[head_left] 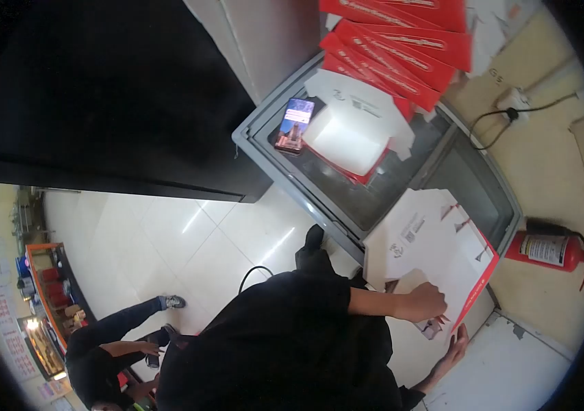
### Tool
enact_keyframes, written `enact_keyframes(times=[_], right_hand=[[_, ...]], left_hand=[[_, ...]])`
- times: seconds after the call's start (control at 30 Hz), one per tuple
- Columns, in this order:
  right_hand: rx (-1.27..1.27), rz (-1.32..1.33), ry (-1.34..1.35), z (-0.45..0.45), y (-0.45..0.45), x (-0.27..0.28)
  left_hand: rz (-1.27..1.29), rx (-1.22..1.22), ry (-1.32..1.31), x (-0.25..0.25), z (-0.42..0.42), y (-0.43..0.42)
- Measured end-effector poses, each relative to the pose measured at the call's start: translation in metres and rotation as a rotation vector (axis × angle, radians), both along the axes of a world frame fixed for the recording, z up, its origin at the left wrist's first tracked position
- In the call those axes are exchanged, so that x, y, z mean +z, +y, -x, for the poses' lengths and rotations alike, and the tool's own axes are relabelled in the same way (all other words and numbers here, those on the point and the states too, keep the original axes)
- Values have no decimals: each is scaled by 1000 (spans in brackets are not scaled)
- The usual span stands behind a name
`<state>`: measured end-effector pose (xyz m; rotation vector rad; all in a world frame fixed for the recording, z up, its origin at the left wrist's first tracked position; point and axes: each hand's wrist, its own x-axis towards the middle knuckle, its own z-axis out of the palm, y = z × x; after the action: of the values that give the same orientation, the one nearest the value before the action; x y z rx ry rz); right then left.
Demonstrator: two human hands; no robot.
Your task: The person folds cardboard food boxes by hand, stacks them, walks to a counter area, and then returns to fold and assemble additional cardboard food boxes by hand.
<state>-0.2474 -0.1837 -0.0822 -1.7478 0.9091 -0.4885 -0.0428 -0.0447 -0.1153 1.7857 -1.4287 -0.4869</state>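
A partly folded white carton [421, 236] with red outer sides lies tilted at the near edge of a grey-framed chest. My left hand [423, 303] is closed at the carton's lower part, its fingertips on a flap. Below it, my right hand [455, 346] grips the carton's red outer edge from outside. Farther up, an opened white box [348, 137] rests on the chest's glass lid, beside a phone [295, 125] with its screen lit. Several flat red cartons [401, 58] are fanned out in a stack behind that box.
The grey chest [306, 195] has sliding glass lids. A red fire extinguisher [545, 249] stands to the right, below a wall plug [513, 111] with a black cable. A large black panel [114, 103] fills the upper left. Another person [110, 356] is at the lower left.
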Motion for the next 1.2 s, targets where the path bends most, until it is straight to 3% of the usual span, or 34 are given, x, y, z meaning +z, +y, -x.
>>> enact_keyframes(times=[0.07, 0.17, 0.2, 0.3, 0.4, 0.5, 0.6, 0.7, 0.8, 0.9, 1.0, 1.1, 1.2], right_hand=[[11, 47, 31, -12, 4, 16], [-57, -123, -104, -26, 6, 23], [-102, -130, -140, -31, 6, 25], [7, -228, -299, -31, -5, 27], [-81, -59, -212, -39, -3, 30], [-82, 157, -60, -75, 31, 61], [9, 344, 56, -86, 33, 71], [206, 853, 287, -89, 13, 71], [286, 833, 406, -121, 37, 72], [-54, 758, 26, -143, 45, 69], [32, 740, 54, -154, 57, 80], [359, 1003, 66, -152, 55, 90], [243, 660, 3, -140, 37, 89]], left_hand=[[-53, 140, 193, 17, -14, -1], [0, 91, 787, 8, -47, 0], [150, 110, 834, -9, -46, -5], [272, 274, 679, -14, -44, 2], [320, 275, 701, 8, -37, 22], [397, 105, 666, 7, -30, 22], [385, 224, 913, 7, -37, 16], [277, 222, 988, 5, -56, 10], [265, 223, 904, 12, -61, 9], [208, 249, 880, 32, -73, 18], [210, 249, 821, 41, -78, 24], [239, 188, 739, 50, -84, 28], [269, 97, 716, 64, -92, 36]])
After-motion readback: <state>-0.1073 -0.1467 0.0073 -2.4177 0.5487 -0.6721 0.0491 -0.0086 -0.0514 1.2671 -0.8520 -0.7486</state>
